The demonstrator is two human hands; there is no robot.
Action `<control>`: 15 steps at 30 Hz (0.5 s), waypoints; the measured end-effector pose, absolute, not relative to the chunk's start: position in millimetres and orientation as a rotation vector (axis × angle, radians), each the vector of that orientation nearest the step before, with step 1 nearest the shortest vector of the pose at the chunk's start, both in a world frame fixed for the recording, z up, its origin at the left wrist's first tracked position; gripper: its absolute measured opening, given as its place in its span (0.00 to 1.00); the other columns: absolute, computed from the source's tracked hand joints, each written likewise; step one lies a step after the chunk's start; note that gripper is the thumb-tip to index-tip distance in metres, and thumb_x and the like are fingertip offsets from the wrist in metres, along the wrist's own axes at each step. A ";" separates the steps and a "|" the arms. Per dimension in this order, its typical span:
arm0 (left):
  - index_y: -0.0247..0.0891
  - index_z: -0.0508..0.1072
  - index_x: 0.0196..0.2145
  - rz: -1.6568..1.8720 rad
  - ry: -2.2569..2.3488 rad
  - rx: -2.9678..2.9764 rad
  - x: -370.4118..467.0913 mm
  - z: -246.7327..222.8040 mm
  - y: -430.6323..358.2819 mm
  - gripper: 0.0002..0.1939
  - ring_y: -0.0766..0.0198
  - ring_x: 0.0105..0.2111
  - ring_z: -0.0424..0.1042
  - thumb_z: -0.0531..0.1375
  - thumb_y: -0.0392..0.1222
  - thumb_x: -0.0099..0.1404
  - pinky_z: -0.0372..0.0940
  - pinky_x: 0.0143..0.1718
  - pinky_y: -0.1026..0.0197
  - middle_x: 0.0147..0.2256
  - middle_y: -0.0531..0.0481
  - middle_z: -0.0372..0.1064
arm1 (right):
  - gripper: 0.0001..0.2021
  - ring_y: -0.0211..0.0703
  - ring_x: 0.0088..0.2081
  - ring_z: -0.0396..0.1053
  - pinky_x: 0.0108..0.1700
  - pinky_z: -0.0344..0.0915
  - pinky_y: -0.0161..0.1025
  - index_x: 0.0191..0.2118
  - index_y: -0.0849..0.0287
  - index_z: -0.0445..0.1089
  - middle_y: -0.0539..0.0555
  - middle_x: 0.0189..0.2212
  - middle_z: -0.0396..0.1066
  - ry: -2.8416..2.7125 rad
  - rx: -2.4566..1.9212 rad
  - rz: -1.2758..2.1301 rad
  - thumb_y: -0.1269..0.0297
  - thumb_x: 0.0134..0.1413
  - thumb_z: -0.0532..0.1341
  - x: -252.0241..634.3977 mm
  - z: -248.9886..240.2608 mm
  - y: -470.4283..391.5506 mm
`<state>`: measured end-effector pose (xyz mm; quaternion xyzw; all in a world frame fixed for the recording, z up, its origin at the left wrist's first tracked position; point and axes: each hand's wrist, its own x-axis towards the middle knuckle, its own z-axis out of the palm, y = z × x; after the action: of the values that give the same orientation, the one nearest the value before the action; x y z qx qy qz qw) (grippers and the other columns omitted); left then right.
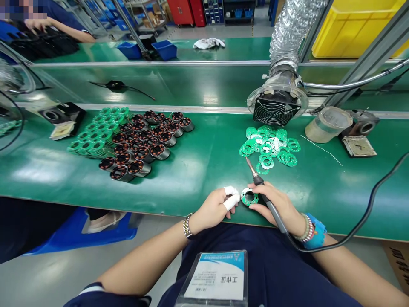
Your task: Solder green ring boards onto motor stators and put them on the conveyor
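My right hand holds a soldering iron whose tip points up and away, and its thumb and a finger also grip a round part with a green ring board on top. Just left of that part is my left hand, with white covers on two fingertips. Its fingers are pinched together by the part's edge; whether they hold anything is too small to tell. Beyond the iron's tip lies a loose pile of green ring boards. Several copper-wound metal cores stand in rows at the left.
Stacked green boards sit left of the cores. A fan with a duct stands behind the pile. At the right are a round tub and an iron stand with a sponge. The iron's cable arcs over the right side. Another person's hand shows top left.
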<state>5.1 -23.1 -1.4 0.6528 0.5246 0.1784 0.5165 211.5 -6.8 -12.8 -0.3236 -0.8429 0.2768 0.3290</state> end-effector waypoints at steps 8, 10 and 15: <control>0.35 0.68 0.42 0.466 1.247 2.630 -11.9 -9.7 -26.8 0.11 0.61 0.33 0.70 0.48 0.38 0.67 0.65 0.30 0.61 0.39 0.43 0.71 | 0.14 0.45 0.46 0.68 0.47 0.68 0.44 0.47 0.56 0.59 0.58 0.45 0.69 -2.179 -0.836 0.723 0.66 0.55 0.59 212.4 -16.6 -7.7; 0.35 0.69 0.39 0.428 1.219 2.620 -10.7 -8.1 -24.9 0.11 0.61 0.32 0.69 0.48 0.36 0.65 0.64 0.29 0.62 0.38 0.43 0.71 | 0.14 0.44 0.46 0.68 0.47 0.68 0.44 0.47 0.56 0.60 0.58 0.45 0.69 -2.176 -0.838 0.728 0.67 0.54 0.60 212.0 -15.9 -7.6; 0.36 0.65 0.27 0.369 1.273 1.940 4.9 0.8 -17.1 0.12 0.65 0.25 0.67 0.47 0.39 0.64 0.63 0.26 0.64 0.26 0.48 0.67 | 0.14 0.45 0.45 0.68 0.46 0.68 0.43 0.46 0.57 0.60 0.59 0.45 0.69 -2.175 -0.833 0.718 0.67 0.54 0.60 211.0 -15.4 -7.4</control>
<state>4.9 -17.1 0.8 0.7618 0.4998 0.1449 0.3859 211.0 -7.4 -15.4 -0.3209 -0.8376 0.2764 0.3450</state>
